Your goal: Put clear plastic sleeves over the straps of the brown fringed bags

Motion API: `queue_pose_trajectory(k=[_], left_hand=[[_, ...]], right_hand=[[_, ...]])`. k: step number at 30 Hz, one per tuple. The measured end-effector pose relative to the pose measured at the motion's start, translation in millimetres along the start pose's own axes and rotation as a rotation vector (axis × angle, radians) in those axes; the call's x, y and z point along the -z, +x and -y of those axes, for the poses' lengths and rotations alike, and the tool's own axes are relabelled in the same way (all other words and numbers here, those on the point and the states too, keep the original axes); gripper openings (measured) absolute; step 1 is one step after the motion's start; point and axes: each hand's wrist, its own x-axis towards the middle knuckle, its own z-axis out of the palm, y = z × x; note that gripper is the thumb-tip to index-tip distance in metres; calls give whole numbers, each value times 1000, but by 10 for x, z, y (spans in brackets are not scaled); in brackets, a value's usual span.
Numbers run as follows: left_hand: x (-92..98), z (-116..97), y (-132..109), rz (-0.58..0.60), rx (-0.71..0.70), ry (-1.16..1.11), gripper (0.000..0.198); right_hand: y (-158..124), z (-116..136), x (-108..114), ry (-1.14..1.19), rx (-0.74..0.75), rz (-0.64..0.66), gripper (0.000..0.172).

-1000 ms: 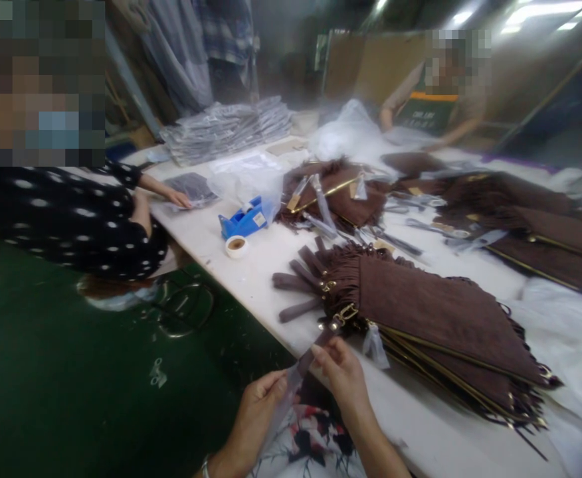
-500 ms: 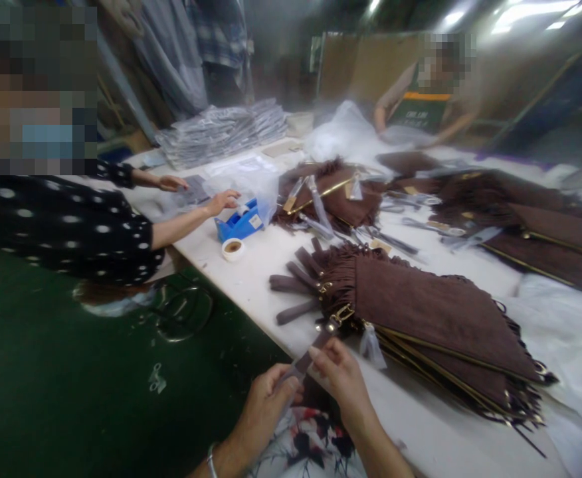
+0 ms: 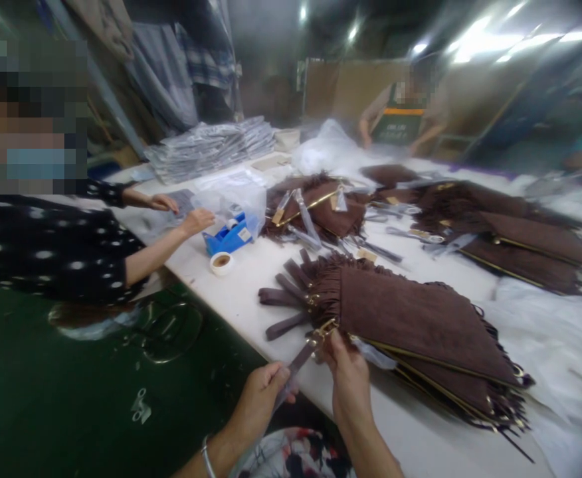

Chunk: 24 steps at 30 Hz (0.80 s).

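A stack of brown fringed suede bags (image 3: 410, 325) lies on the white table (image 3: 251, 285), their strap tabs fanned toward me. My left hand (image 3: 261, 398) pinches the lower end of one brown strap (image 3: 295, 365) that sits in a clear sleeve. My right hand (image 3: 345, 372) is closed at the strap's upper end, beside its gold buckle (image 3: 323, 328) at the corner of the stack. A small clear plastic tag (image 3: 375, 352) hangs by my right hand.
A person in a black dotted top reaches a hand (image 3: 198, 219) to a blue tape dispenser (image 3: 228, 234); a tape roll (image 3: 221, 263) lies beside it. More brown bags (image 3: 495, 229), clear plastic bags (image 3: 211, 146) and another person (image 3: 400, 113) are farther back. Green floor (image 3: 46, 398) lies left.
My right hand moved up the strap to the buckle, and my left hand slid the sleeve along it. The neighbouring person's hand reached the tape dispenser. The view shifted slightly.
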Motion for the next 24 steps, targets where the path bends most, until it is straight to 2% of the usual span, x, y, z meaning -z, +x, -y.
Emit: queue_pose_trajectory(k=[4,10,16,19,24], left_hand=[[-99,-38,110,-10,-12,-73,49],[-347,-170,330,-35,-141,-1,48],[-580,-378,513,-33,-243,47,45],[-630,-429,548,-38,-276,41,42],[-639,-406,576,-82,-235,26,44]], right_hand=[[16,-11,-77,54,12,-9,36],[18,29,36,-28,24,58,34],[38,43,145,-213,120,-47,35],[-8,47,169,-187,138,-23,40],[-44,11,167,-176,149,66,42]])
